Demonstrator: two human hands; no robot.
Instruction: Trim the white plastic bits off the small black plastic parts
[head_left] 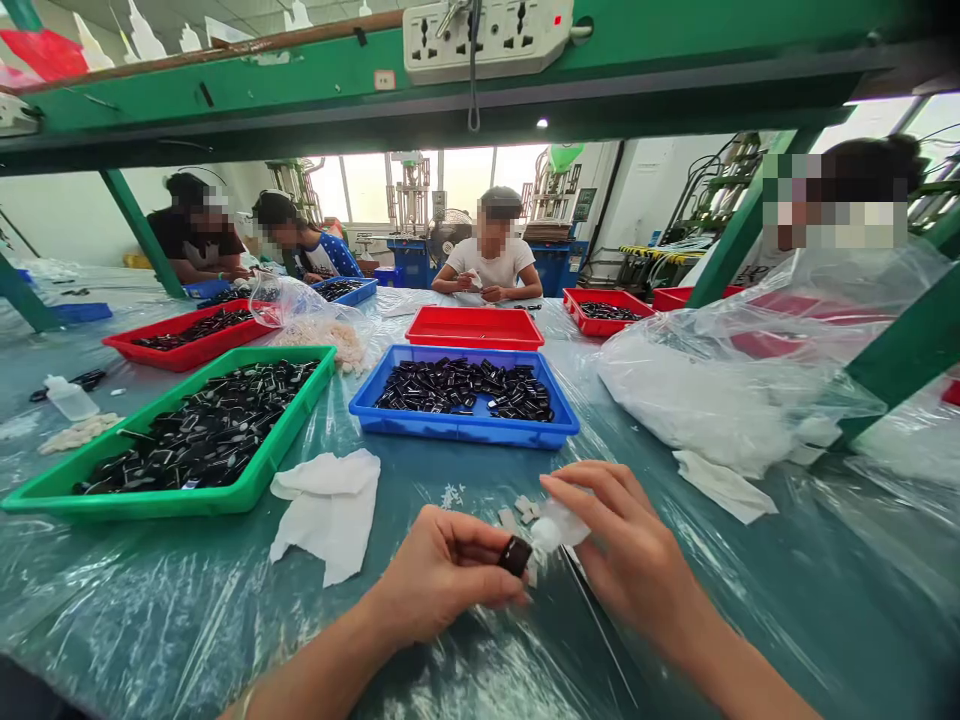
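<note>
Between thumb and fingers, my left hand (450, 575) pinches a small black plastic part (515, 556). My right hand (630, 545) is closed round a small translucent squeeze bottle (562, 526), tilted so its white tip end points at the black part. Whether the tip touches the part I cannot tell. Small pale rectangular pieces (526, 508) lie on the table just behind the two hands. Farther back sits a blue tray (465, 428) of black parts, and a green tray (247, 490) to the left holds many more of them. A crumpled white cloth (330, 505) lies left of my left hand.
Plastic sheeting covers the table (187, 610). A red tray (474, 328) stands behind the blue one. To the right is a large clear bag (697, 390) of white material. A green shelf beam (300, 75) with a power strip (487, 38) crosses overhead. Several people sit opposite.
</note>
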